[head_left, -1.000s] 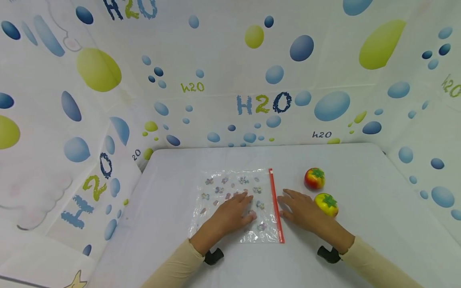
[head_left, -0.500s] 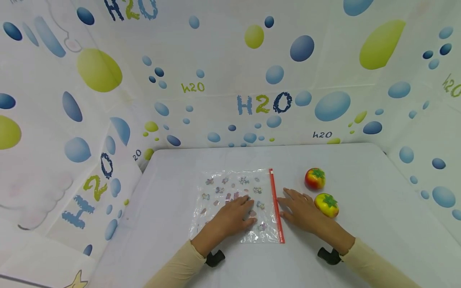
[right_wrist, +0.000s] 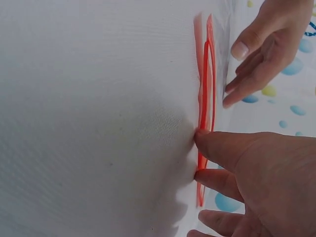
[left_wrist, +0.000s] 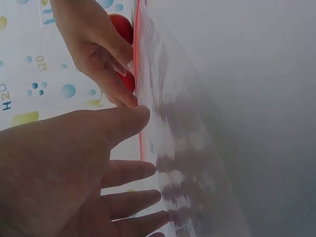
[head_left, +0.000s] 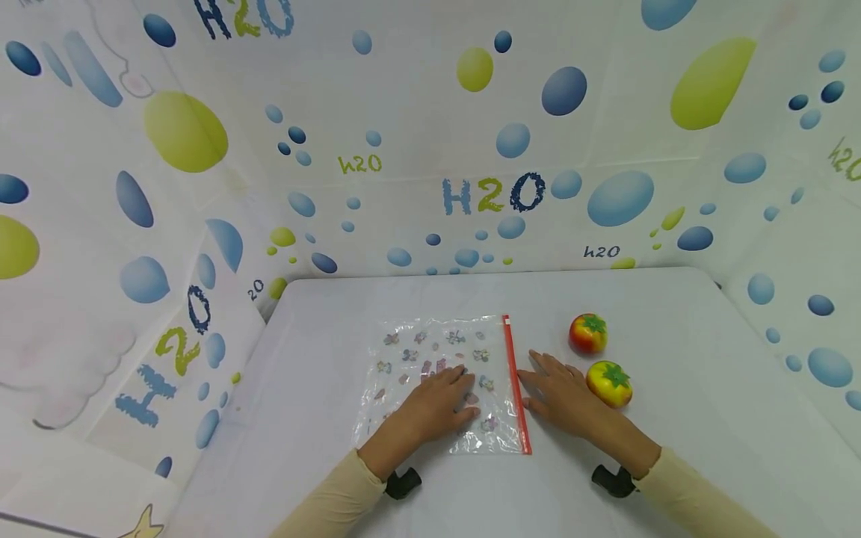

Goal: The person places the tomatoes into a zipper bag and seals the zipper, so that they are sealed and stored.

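One clear bag (head_left: 417, 366) with a flower print lies flat on the desk (head_left: 303, 388), left of centre, its single red strip (head_left: 513, 359) along the right side. The left hand (head_left: 437, 403) lies over the bag's near middle, fingers wide and holding nothing. The right hand (head_left: 554, 396) is at the strip, its fingers apart and thumb and fingertips right by it; whether they press on it I cannot tell. Two fruits sit to the right: a red fruit (head_left: 588, 334) farther off and a yellow fruit (head_left: 609, 384) nearer, just beside the right hand. Each wrist has one black mount (head_left: 403, 484). The backdrop (head_left: 403, 90) reads "H2O" large three times: far centre, upper left, and sideways at left; smaller, "h2O" appears left and right of centre.
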The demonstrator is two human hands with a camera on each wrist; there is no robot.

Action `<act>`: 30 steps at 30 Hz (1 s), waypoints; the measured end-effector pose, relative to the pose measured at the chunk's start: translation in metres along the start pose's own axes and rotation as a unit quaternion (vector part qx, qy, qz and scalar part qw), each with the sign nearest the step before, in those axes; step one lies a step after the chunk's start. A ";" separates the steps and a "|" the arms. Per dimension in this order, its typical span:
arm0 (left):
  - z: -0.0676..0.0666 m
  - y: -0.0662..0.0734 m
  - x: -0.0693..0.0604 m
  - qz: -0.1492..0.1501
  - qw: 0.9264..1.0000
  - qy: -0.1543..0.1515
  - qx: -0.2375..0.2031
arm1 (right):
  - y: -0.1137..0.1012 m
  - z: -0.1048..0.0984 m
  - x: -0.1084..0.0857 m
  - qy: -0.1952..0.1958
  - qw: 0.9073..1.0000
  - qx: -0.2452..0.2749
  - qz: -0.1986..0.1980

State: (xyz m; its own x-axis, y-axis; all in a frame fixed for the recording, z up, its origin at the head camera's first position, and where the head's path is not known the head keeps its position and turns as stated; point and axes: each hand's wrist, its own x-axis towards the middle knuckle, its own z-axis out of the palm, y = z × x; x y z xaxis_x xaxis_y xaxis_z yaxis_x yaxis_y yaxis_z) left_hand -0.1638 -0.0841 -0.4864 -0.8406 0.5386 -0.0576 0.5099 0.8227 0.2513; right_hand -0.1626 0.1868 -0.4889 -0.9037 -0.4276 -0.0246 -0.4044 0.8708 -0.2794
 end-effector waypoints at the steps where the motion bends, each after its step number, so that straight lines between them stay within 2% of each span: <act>1: 0.000 0.000 0.000 -0.001 1.000 -0.001 -0.001 | 0.000 0.000 0.000 0.000 1.000 0.001 0.001; 15: 0.000 0.003 -0.002 -0.007 1.000 -0.002 0.015 | -0.003 0.006 -0.001 -0.002 1.000 0.023 0.018; 27: 0.003 0.004 -0.003 -0.008 1.000 0.005 0.010 | -0.008 0.008 0.000 0.001 0.999 0.035 0.020; 30: 0.006 0.006 -0.002 -0.016 1.000 0.010 0.004 | -0.008 0.008 0.000 0.002 0.999 0.034 0.018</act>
State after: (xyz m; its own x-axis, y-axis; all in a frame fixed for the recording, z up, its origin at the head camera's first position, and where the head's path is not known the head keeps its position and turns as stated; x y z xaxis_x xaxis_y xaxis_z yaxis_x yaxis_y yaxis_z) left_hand -0.1579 -0.0792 -0.4903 -0.8595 0.5090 -0.0468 0.4845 0.8405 0.2426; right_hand -0.1582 0.1779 -0.4941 -0.9178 -0.3958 -0.0318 -0.3620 0.8670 -0.3423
